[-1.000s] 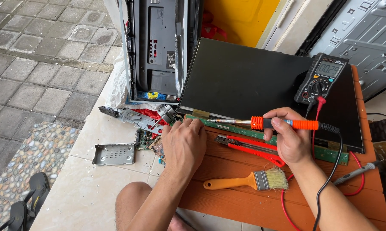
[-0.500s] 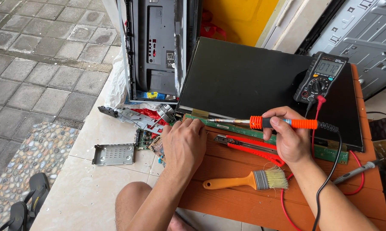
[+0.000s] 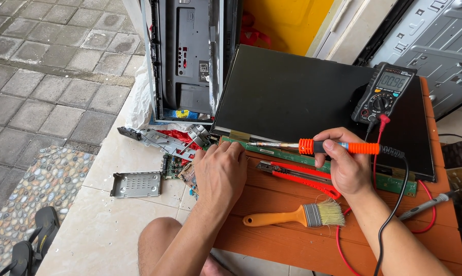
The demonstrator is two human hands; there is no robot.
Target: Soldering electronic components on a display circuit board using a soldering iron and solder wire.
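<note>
- Your right hand (image 3: 346,171) has its fingers closed around the orange ribbed grip of the long soldering iron (image 3: 313,147), which lies level, its metal tip pointing left toward the narrow green circuit strip (image 3: 292,155).
- That strip runs along the near edge of the flat dark display panel (image 3: 302,97), which rests on the orange wooden bench (image 3: 292,240).
- Your left hand (image 3: 221,171) lies palm down with fingers bent, pressing at the strip's left end; it grips nothing that I can see.
- I judge the strip thin and fragile, and the panel stiff but easy to crack: hold both only by the edges.
- The iron is light; keep to the grip.
</note>
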